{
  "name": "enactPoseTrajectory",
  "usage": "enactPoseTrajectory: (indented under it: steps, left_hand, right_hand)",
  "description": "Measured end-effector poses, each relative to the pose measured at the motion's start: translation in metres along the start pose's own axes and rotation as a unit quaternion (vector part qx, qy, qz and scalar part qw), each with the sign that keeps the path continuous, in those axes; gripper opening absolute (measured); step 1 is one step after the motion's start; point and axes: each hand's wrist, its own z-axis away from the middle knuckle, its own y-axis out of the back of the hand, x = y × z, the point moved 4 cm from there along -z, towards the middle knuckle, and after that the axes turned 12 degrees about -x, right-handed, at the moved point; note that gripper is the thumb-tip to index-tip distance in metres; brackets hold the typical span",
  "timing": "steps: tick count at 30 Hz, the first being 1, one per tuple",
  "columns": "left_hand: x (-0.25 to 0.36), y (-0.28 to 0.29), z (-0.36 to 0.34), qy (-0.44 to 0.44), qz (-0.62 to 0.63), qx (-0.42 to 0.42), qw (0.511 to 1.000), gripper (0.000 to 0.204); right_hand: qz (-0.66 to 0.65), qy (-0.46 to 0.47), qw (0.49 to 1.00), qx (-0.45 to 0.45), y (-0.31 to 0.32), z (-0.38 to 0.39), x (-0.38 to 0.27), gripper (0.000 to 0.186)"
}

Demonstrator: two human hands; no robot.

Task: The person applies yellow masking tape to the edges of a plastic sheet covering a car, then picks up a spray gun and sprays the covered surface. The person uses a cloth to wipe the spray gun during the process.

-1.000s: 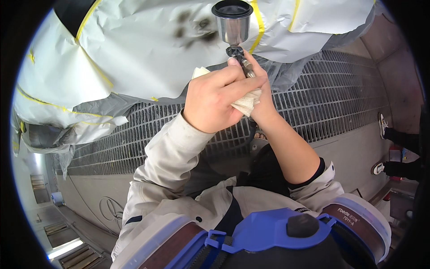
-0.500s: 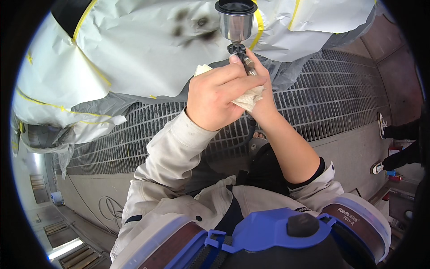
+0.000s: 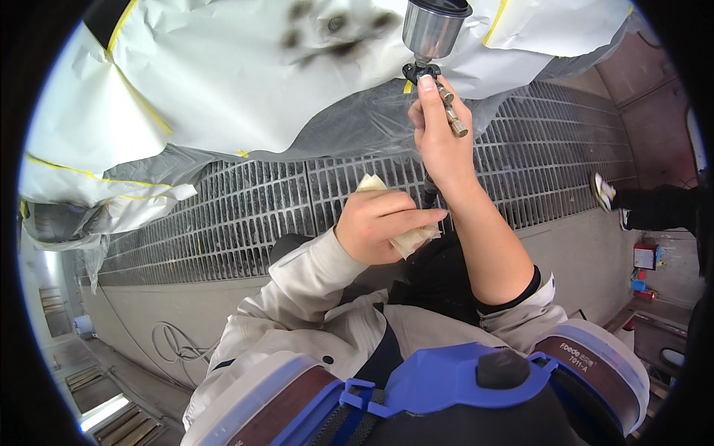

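Note:
My right hand (image 3: 446,145) is closed round the handle of a spray gun (image 3: 425,73), its thumb behind the gun's head. On top of the gun sits a silver metal cup (image 3: 433,31) with a black rim. Lower and to the left, my left hand (image 3: 378,223) grips a folded cream-coloured cloth (image 3: 413,239), which sticks out above and below the fingers. The left index finger points toward my right forearm. Beyond the gun hangs white masking paper (image 3: 216,82) with dark sprayed patches (image 3: 338,33) on it.
Yellow tape (image 3: 141,100) and grey plastic sheeting (image 3: 357,119) edge the masked object. Below runs a metal floor grating (image 3: 253,201). A person's shoe (image 3: 602,192) and dark trouser legs show at the right. A coiled hose (image 3: 175,342) lies on the floor at left. My blue respirator (image 3: 454,379) fills the bottom.
My hands have come apart: the left, with the cloth, has dropped toward me, while the right has shifted the spray gun rightward. The person at the right has moved a foot.

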Motion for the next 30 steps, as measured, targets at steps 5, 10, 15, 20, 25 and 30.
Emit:
enactPoseTrajectory:
  steps: [5, 10, 15, 20, 25, 30]
  left_hand:
    - [-0.004, -0.016, 0.017, 0.022, 0.029, 0.001, 0.999, 0.032]
    - [-0.004, -0.022, 0.02, 0.021, 0.069, 0.008, 0.997, 0.033]
    - [-0.001, -0.03, 0.023, 0.019, 0.085, -0.007, 0.996, 0.032]
    - [-0.001, -0.036, 0.027, 0.026, 0.088, -0.02, 0.996, 0.03]
    - [-0.008, -0.045, 0.036, 0.046, 0.09, -0.028, 0.994, 0.028]
    - [-0.022, -0.058, 0.054, 0.111, 0.102, -0.04, 0.988, 0.022]
  right_hand:
    - [-0.001, 0.006, 1.0, -0.003, 0.001, 0.005, 0.002, 0.037]
    - [0.023, 0.018, 1.0, -0.008, 0.003, 0.005, 0.002, 0.036]
    - [0.026, 0.007, 1.0, -0.005, 0.002, 0.008, 0.0, 0.037]
    - [0.056, 0.001, 0.998, -0.005, 0.002, 0.01, -0.004, 0.04]
    - [0.048, 0.005, 0.999, -0.004, -0.001, 0.016, -0.012, 0.039]
    - [-0.015, 0.021, 0.999, -0.024, -0.005, 0.029, -0.03, 0.035]
